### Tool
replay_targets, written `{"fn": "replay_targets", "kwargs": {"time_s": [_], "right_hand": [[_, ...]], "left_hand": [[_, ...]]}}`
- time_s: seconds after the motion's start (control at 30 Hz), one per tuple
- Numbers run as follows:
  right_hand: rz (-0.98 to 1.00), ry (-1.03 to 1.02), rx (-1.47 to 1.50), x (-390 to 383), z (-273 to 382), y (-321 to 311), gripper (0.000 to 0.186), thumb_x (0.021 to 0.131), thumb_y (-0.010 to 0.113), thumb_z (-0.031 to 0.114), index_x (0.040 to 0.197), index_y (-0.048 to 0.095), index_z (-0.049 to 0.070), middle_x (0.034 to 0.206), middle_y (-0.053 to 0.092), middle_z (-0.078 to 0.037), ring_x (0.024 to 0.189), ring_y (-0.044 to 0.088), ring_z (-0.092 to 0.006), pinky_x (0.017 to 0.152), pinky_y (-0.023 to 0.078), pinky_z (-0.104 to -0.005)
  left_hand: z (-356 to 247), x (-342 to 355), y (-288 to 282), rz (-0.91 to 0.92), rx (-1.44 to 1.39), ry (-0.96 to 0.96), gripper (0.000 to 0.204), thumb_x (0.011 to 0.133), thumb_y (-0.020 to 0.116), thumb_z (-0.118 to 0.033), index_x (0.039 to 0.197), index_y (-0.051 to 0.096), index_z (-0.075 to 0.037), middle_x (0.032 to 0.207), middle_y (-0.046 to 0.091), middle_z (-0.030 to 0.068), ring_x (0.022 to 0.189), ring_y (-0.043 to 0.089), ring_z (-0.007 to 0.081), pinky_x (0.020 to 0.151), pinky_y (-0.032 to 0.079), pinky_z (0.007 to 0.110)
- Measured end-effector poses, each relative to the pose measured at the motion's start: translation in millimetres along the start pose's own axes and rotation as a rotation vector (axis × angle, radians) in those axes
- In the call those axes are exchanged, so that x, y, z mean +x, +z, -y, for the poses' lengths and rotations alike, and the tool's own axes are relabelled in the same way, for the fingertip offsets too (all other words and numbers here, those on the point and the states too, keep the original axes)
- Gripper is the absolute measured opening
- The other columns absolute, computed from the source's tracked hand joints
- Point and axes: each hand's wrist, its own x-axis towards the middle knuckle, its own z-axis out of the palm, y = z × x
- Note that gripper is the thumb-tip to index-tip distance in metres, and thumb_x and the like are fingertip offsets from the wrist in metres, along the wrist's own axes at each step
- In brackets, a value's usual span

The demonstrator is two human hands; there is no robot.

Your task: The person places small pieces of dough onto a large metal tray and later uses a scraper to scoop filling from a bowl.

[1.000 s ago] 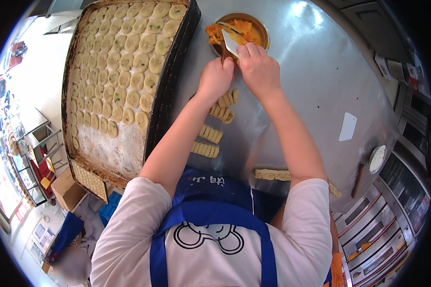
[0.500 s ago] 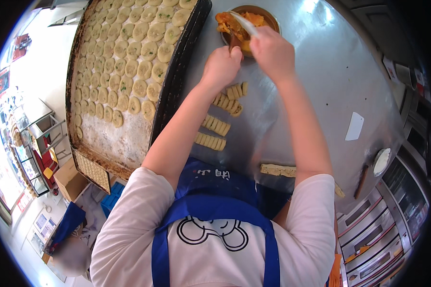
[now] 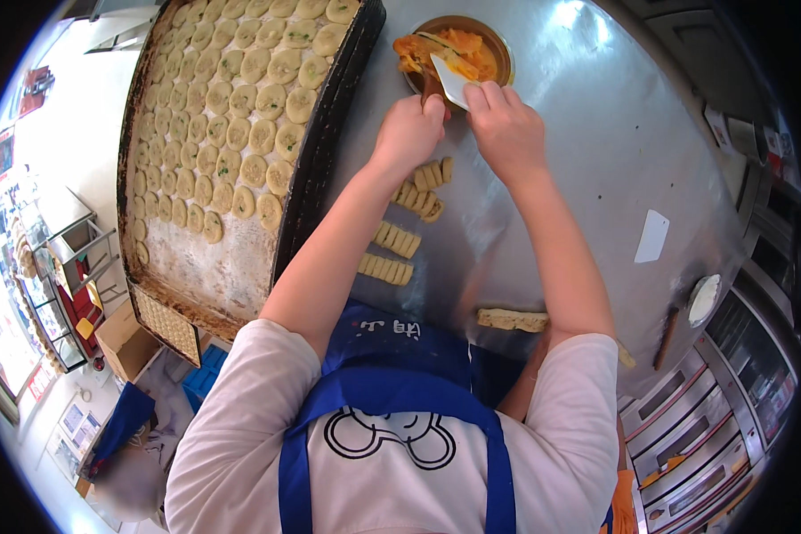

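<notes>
Right hand [image 3: 509, 133] hides part of white scraper [image 3: 452, 84].

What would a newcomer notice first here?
Probably the big baking tray at upper left, with its rows of round dough pieces. Then the bowl of orange food at top centre, where the right hand holds a white scraper and the left hand a brown tool. Between the forearms, sliced dough lies in short rows.

Light glares off the metal counter [image 3: 552, 222]. Left of the counter are a dark-framed shelf rack [image 3: 55, 311], a cardboard box [image 3: 123, 344] and a blue plastic crate [image 3: 204, 379]; right of it, a slatted metal cabinet [image 3: 685, 445].
</notes>
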Motion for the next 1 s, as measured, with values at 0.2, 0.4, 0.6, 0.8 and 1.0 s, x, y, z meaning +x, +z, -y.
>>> {"fn": "replay_targets", "kwargs": {"time_s": [0.2,0.4,0.6,0.8,1.0], "right_hand": [[-0.071,0.054,0.103,12,0,5,0.019,0.077,0.067,0.011,0.095,0.062,0.012,0.083,0.057,0.000,0.077,0.063,-0.0177,0.060,0.055,-0.0326],[-0.077,-0.002,0.063,24,-18,15,0.005,0.080,0.063,0.011,0.085,0.062,0.011,0.084,0.059,-0.002,0.080,0.065,-0.0187,0.058,0.057,-0.0333],[-0.096,-0.024,0.223,28,-26,-10,0.012,0.082,0.064,0.014,0.093,0.063,0.014,0.081,0.058,0.000,0.079,0.063,-0.0181,0.058,0.055,-0.0340],[-0.018,-0.170,0.258,-1,1,-42,0.035,0.068,0.076,0.008,0.100,0.061,0.012,0.087,0.059,0.001,0.079,0.062,-0.0181,0.061,0.053,-0.0330],[-0.025,-0.173,0.111,1,-4,-17,0.034,0.067,0.075,0.009,0.096,0.059,0.013,0.083,0.056,0.001,0.075,0.060,-0.0153,0.057,0.052,-0.0294]], "left_hand": [[5,8,5,-0.030,0.071,0.006,0.034,0.093,0.048,-0.028,0.083,0.064,0.000,0.065,0.057,0.0044,0.059,0.052,0.0135,0.057,0.041,0.030],[2,1,4,-0.038,0.223,0.059,0.040,0.092,0.045,-0.031,0.082,0.067,0.001,0.070,0.065,0.0154,0.072,0.064,0.0314,0.076,0.050,0.041],[0,-7,0,0.021,0.119,-0.044,0.039,0.093,0.046,-0.031,0.083,0.067,0.000,0.073,0.065,0.0138,0.070,0.063,0.0271,0.071,0.049,0.038],[23,10,-3,0.005,0.024,-0.024,0.037,0.093,0.046,-0.030,0.083,0.066,0.001,0.070,0.063,0.0094,0.066,0.060,0.0220,0.066,0.048,0.036],[-3,-6,-3,0.071,0.102,-0.046,0.039,0.094,0.046,-0.031,0.081,0.065,0.001,0.070,0.063,0.0093,0.066,0.061,0.0224,0.065,0.048,0.037]]}}
